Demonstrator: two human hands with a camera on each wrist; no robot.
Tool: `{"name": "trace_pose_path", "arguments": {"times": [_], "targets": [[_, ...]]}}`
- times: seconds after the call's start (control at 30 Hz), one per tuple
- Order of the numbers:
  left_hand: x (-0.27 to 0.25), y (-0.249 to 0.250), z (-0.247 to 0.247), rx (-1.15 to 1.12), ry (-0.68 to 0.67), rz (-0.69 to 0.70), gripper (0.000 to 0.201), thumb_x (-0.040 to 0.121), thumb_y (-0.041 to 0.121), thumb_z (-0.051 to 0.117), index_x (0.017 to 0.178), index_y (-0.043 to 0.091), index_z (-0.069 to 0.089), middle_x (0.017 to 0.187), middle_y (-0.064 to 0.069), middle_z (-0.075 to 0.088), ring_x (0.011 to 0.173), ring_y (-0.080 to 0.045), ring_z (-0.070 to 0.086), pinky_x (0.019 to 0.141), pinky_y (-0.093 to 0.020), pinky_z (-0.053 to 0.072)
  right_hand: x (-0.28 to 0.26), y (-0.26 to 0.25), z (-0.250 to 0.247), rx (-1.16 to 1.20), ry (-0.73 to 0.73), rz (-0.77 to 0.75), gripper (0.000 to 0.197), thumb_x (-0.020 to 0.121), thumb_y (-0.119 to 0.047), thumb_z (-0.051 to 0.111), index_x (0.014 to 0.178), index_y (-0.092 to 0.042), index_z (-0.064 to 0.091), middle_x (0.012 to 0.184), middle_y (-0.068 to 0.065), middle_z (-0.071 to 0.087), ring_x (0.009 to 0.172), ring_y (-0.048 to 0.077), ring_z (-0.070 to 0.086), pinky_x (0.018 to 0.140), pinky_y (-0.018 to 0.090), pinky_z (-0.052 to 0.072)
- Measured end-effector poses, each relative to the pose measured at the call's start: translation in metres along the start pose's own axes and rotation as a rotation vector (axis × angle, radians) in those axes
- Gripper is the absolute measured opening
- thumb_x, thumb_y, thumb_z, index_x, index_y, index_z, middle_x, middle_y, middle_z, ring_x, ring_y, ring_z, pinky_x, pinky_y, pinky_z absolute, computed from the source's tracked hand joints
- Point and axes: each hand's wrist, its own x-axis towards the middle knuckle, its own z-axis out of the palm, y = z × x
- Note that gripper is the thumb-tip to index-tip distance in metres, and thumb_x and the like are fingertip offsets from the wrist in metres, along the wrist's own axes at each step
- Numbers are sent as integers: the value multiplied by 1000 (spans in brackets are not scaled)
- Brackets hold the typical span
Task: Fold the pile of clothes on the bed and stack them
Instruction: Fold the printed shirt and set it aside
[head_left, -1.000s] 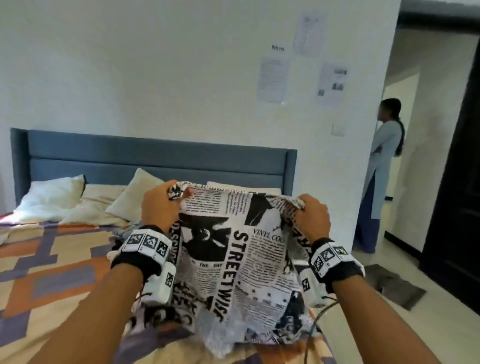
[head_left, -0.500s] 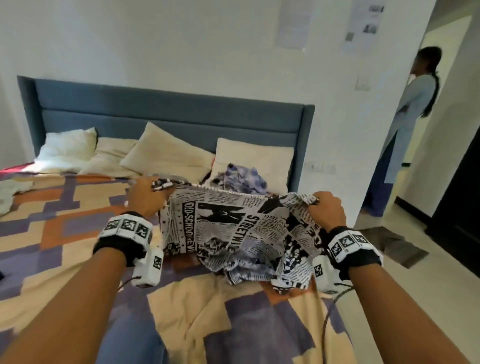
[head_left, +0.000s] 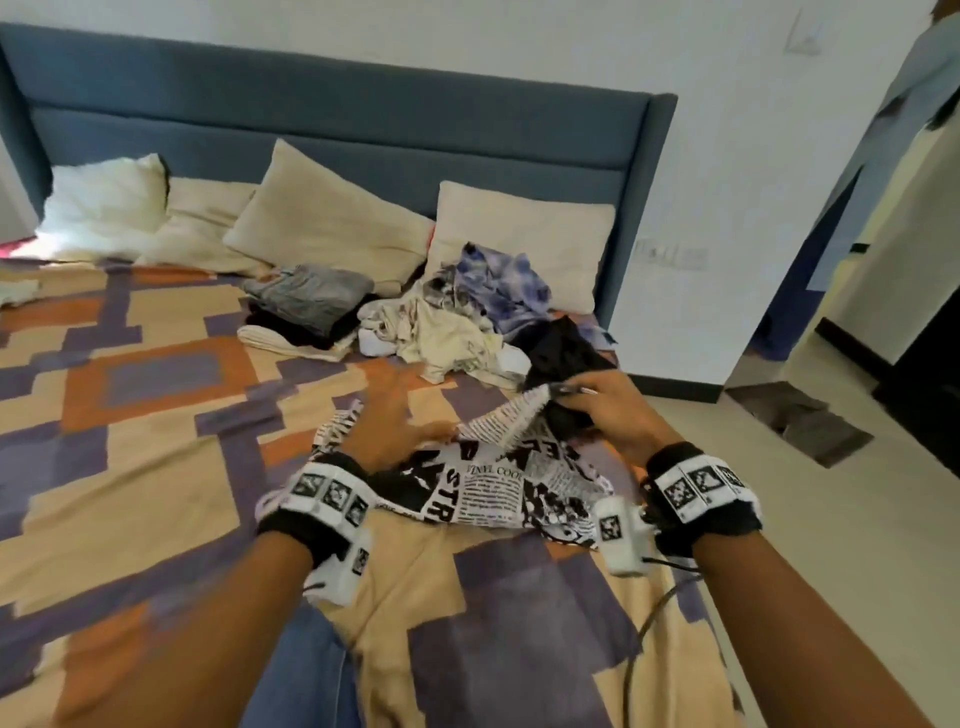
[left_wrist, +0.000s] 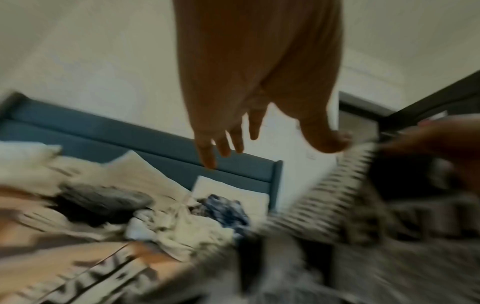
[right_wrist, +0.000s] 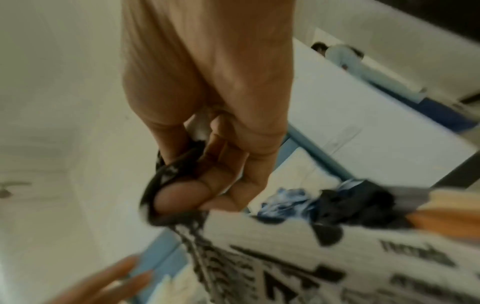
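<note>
A black-and-white newspaper-print garment (head_left: 483, 478) lies crumpled on the patterned bedspread (head_left: 156, 441) in front of me. My right hand (head_left: 597, 410) pinches its upper right edge and lifts it; in the right wrist view the fingers (right_wrist: 207, 193) curl round the dark hem of the garment (right_wrist: 298, 253). My left hand (head_left: 395, 421) hovers over the garment's left part with fingers spread and holds nothing; in the left wrist view the left hand (left_wrist: 233, 142) shows straight fingers. A pile of unfolded clothes (head_left: 467, 317) lies near the pillows. A small folded stack (head_left: 306, 306) sits left of it.
Several pillows (head_left: 322, 218) lean against the blue headboard (head_left: 363, 130). The bed's right edge drops to a tiled floor (head_left: 831, 519) with a dark mat (head_left: 800, 421). A person in light blue (head_left: 904, 104) stands in the doorway at the right. Cables run from my wrist bands.
The garment has come down from chest height onto the bed. My left hand has let go of its corner and opened; the right hand still holds its edge. The head view has tipped downward.
</note>
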Motion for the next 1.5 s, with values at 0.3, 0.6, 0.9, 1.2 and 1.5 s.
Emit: {"name": "trace_pose_path", "arguments": {"times": [0.3, 0.6, 0.9, 1.2, 1.5], "targets": [[-17, 49, 58, -576, 225, -107, 19, 83, 27, 75, 78, 10, 68, 58, 6, 63, 49, -7, 56, 49, -27, 44, -49, -11, 13, 307, -253, -108, 57, 80, -4, 74, 133, -17, 54, 119, 11, 67, 106, 21, 65, 91, 30, 55], [-40, 117, -10, -968, 279, -115, 37, 88, 41, 67, 71, 8, 59, 46, -6, 53, 32, -15, 47, 34, -20, 34, -70, 63, 114, -107, -82, 3, 112, 56, -68, 83, 147, -26, 32, 143, 2, 43, 133, 21, 40, 107, 38, 42], [-49, 116, -100, -1223, 476, 214, 17, 98, 23, 53, 92, 11, 63, 81, 1, 72, 74, -13, 68, 63, -27, 57, -52, 48, 103, -270, 531, -143, 14, 88, -14, 54, 102, -13, 59, 102, 12, 56, 95, 33, 54, 79, 41, 47], [-36, 20, -37, 116, 46, -191, 104, 65, 49, 84, 149, 18, 31, 152, -9, 33, 139, -36, 33, 111, -47, 34, -48, 1, 38, 285, 269, -188, 14, 97, -20, 55, 91, -10, 62, 85, 10, 64, 80, 22, 57, 78, 43, 47], [-44, 2, 33, 263, -249, 156, 84, 92, -3, 52, 138, 60, 24, 153, -1, 38, 140, -27, 37, 110, -34, 35, -73, -21, 23, 167, -76, -300, 17, 96, -9, 59, 99, 5, 68, 88, 11, 68, 82, 13, 61, 77, 22, 48]]}}
